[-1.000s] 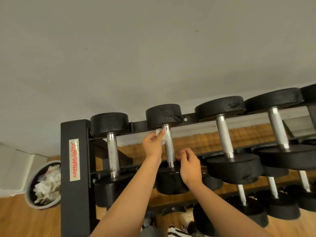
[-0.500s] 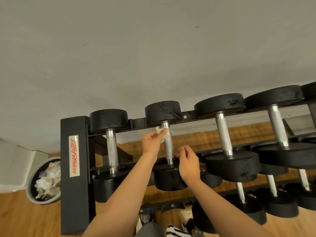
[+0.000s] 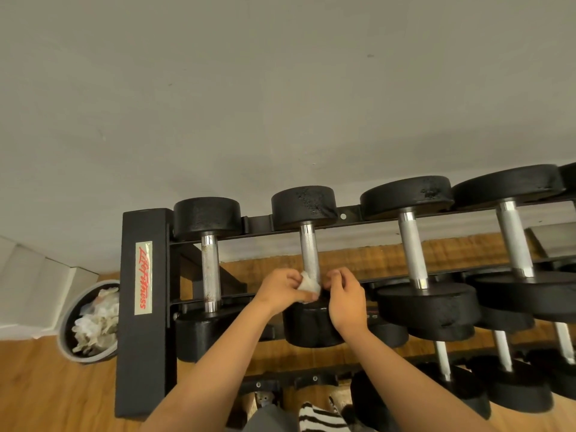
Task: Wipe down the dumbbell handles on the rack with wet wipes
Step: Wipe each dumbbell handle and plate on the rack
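wiping a knurled dumbbell handle (image 3: 308,251) with the wet wipe (image 3: 308,283) clenched in the left hand (image 3: 277,291), right hand (image 3: 347,302) curled alongside, hold unclear; next, likely reaching right for the neighbouring handle (image 3: 413,247).

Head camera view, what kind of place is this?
Probably a gym or home workout room: a black dumbbell rack with a fitness-brand label, rows of dumbbells, and a wood floor.
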{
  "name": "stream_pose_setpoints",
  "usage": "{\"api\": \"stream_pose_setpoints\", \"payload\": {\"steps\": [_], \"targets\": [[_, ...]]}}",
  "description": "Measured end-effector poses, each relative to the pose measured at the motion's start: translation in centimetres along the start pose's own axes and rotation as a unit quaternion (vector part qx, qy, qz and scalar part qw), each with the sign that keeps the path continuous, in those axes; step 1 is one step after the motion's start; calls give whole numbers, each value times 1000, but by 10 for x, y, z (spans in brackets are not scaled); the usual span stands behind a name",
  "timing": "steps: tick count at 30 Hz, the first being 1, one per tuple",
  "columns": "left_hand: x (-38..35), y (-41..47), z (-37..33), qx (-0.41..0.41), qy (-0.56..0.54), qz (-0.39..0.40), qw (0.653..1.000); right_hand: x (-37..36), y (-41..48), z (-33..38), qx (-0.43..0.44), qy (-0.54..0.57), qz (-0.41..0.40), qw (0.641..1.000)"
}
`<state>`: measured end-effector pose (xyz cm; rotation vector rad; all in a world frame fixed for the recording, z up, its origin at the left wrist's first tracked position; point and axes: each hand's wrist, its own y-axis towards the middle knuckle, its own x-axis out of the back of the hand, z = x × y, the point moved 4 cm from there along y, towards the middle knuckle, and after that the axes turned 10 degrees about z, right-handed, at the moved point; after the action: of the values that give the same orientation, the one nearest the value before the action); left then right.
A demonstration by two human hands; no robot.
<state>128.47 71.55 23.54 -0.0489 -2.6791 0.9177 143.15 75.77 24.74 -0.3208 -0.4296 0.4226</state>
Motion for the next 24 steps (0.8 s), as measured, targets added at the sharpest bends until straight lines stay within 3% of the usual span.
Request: {"api": "stream_pose_setpoints", "payload": {"steps": [5, 11, 24], "targets": [[-4, 1, 4, 20, -13, 2, 1000, 1, -1, -1, 3, 6, -5, 1000], [-14, 0, -3, -20, -37, -116, 992, 1, -1, 0, 9, 6, -6, 1000], [20, 27, -48, -80, -195, -256, 943, 1, -1, -1, 7, 10, -3, 1000]]}}
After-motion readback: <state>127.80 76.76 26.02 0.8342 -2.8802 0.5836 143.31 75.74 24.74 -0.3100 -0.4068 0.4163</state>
